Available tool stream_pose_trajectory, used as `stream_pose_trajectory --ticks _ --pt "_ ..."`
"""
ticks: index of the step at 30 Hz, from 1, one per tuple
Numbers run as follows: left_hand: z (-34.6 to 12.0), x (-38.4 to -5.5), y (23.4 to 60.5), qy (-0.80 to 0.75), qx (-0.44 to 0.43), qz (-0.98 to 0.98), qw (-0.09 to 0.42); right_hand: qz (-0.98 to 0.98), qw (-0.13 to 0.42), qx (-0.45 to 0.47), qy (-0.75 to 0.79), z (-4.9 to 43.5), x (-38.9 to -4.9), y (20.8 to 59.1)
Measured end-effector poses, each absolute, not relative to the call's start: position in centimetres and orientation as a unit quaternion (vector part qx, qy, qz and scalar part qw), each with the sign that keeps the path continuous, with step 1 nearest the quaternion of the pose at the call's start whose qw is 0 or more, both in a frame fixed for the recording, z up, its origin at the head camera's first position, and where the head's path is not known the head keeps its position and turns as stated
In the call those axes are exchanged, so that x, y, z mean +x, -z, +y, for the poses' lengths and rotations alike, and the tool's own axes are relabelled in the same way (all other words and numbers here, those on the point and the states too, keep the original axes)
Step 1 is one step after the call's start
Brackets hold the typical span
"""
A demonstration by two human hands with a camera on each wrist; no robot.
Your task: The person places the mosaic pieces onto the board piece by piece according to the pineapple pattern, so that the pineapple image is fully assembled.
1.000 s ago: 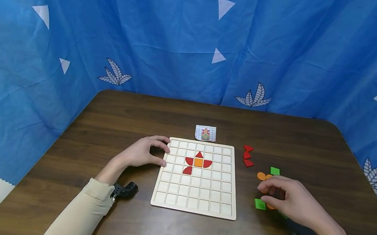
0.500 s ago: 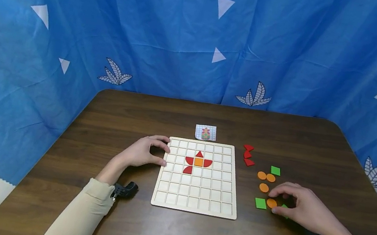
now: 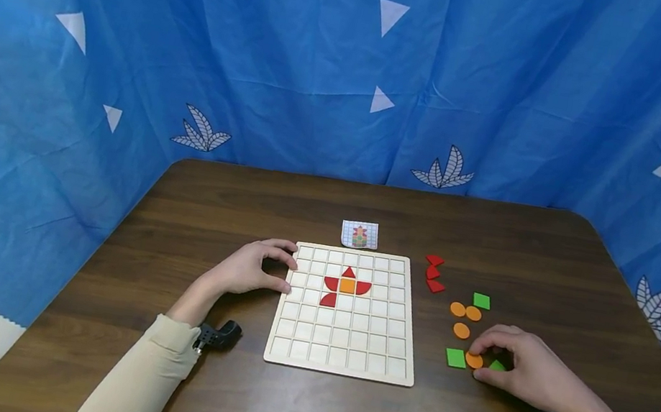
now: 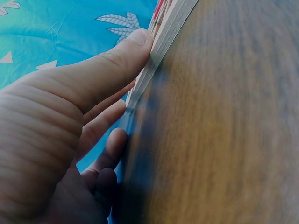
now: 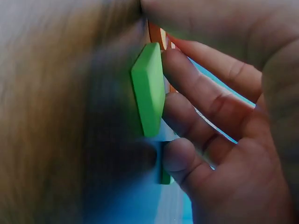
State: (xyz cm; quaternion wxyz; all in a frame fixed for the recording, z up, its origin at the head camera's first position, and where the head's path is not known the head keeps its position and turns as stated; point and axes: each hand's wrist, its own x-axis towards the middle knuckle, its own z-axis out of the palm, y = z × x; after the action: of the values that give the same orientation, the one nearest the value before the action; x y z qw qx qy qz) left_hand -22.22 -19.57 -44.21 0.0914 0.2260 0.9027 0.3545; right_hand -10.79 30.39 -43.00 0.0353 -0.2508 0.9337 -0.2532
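Note:
A pale square grid board (image 3: 344,361) lies on the table with red pieces and an orange square (image 3: 347,285) set in its cells. My left hand (image 3: 244,267) rests at the board's left side, thumb and fingertips spread along its edge; in the left wrist view the thumb (image 4: 117,60) touches that edge. Off to the right, my right hand (image 3: 529,367) has thumb and index finger at opposite sides of an orange disc (image 3: 474,360), pinching it at the tabletop. A green piece (image 5: 149,88) sits beneath that palm, partly hidden in the head view.
Several other pieces lie right of the board: orange discs (image 3: 461,331), green squares (image 3: 456,358) and red quarter pieces (image 3: 435,286). A small pattern card (image 3: 359,234) sits behind the board. Blue curtain (image 3: 304,48) hangs around the wooden table (image 3: 208,193).
My right hand has moved right and toward the body from above the pieces, and its fingers have closed in on the orange disc. My left hand stays at the board's edge.

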Motion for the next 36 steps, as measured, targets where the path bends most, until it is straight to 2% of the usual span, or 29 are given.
stream_pose_trajectory --ticks 10,19,36 --pt "-19.6 -22.4 44.4 -0.351 0.225 0.905 0.087 0.930 -0.005 -0.276 0.243 29.9 -11.1 43.0" --pt "-19.5 -22.3 44.3 -0.354 0.223 0.903 0.094 0.940 0.039 -0.233 0.245 29.4 -11.0 42.8" --pt "-19.6 -22.3 44.4 -0.354 0.224 0.904 0.090 0.943 0.058 -0.226 0.238 29.0 -11.1 42.6"
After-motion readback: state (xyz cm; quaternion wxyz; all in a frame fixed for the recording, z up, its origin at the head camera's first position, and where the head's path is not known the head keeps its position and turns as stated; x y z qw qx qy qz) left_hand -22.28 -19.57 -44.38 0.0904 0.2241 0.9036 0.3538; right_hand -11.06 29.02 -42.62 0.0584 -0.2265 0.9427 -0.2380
